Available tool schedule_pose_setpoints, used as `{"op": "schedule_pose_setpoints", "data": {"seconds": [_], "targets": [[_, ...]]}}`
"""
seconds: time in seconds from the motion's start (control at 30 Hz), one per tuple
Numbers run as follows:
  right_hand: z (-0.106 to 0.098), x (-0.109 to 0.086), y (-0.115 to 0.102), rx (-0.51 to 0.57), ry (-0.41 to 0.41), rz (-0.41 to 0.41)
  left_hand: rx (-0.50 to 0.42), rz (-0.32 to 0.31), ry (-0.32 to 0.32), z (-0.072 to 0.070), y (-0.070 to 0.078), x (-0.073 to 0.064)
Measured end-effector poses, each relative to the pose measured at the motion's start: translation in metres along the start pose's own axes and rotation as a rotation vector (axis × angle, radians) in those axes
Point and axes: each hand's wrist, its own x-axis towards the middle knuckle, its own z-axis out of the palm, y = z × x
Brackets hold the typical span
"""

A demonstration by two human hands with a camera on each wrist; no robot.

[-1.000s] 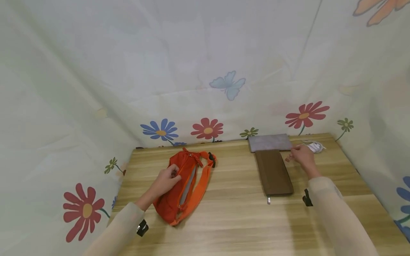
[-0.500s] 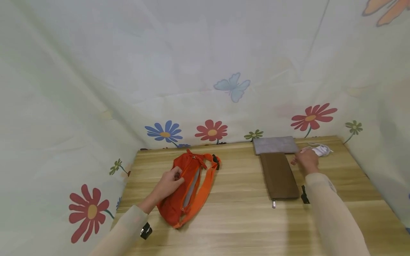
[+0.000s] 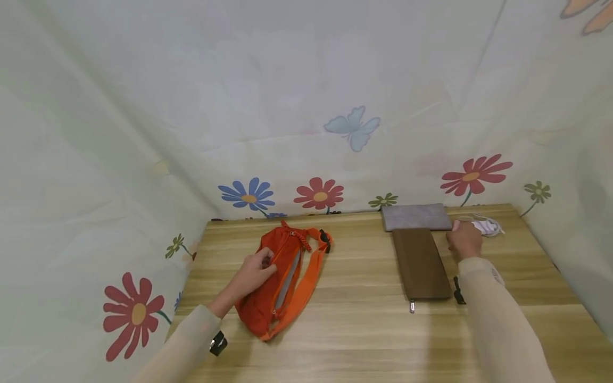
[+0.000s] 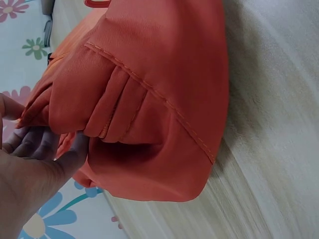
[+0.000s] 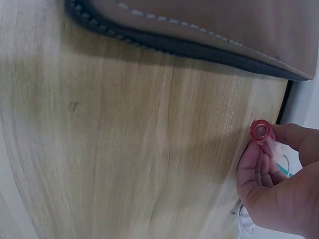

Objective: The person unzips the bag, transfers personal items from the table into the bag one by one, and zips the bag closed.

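An orange waist bag (image 3: 258,311) lies on the left of the table, its zip undone and a grey lining showing. My left hand (image 3: 250,275) pinches the bag's fabric along its left side; the left wrist view shows the thumb and fingers in the folds. Over on the right, my right hand (image 3: 466,241) holds a small tube with a red end (image 5: 262,132) between thumb and fingers, close to the tabletop. The head view hides this tube behind the hand. Just left of that hand lies a brown zip wallet (image 3: 421,266).
A flat grey case (image 3: 415,217) lies along the table's back edge, touching the wallet's far end. Behind the right hand is a coiled white cable (image 3: 489,227). Flower-printed cloth (image 3: 351,159) hangs at the back and sides of the wooden table (image 3: 345,319).
The whole head view has shifted, so things sit slightly farther right. My right hand has turned, its fingers now hidden from above. The left hand keeps its hold on the bag.
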Motion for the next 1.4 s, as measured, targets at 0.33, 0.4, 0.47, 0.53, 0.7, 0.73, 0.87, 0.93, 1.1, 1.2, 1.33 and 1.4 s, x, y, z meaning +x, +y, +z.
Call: {"op": "schedule_pose_setpoints", "data": {"seconds": [0.33,0.4,0.47,0.53,0.7,0.73,0.87,0.93,1.1,1.2,1.33,1.4], "targets": [[-0.006,0.000,0.001,0.038,-0.036,-0.019,0.010,0.010,0.021,-0.002,0.002,0.000],[-0.007,0.000,-0.001,0.050,-0.044,-0.007,0.006,0.012,0.025,-0.003,0.002,0.000],[-0.009,0.001,-0.002,0.051,-0.046,0.007,0.008,0.014,0.025,-0.003,0.002,-0.001],[-0.010,0.001,-0.004,0.049,-0.043,0.020,0.009,0.012,0.023,-0.003,0.003,-0.001],[-0.010,0.002,-0.008,0.086,-0.039,0.039,0.005,0.006,0.026,0.000,0.001,-0.001],[-0.010,0.002,-0.009,0.094,-0.034,0.039,0.002,0.008,0.026,0.001,0.001,-0.001],[-0.009,0.003,-0.013,0.093,-0.003,0.011,-0.010,0.021,0.022,0.002,0.001,0.000],[-0.009,0.003,-0.017,0.090,0.003,-0.001,-0.012,0.021,0.025,0.003,0.000,0.000],[-0.010,0.001,-0.027,0.081,0.031,-0.032,-0.016,0.015,0.022,0.002,0.001,-0.001],[-0.010,0.001,-0.033,0.074,0.043,-0.064,-0.015,0.019,0.017,0.002,0.000,-0.001],[-0.008,0.000,-0.041,0.089,0.033,-0.086,-0.014,0.029,0.020,0.002,-0.003,0.000],[-0.008,-0.001,-0.045,0.104,0.022,-0.082,-0.014,0.029,0.022,0.002,-0.004,-0.001]]}}
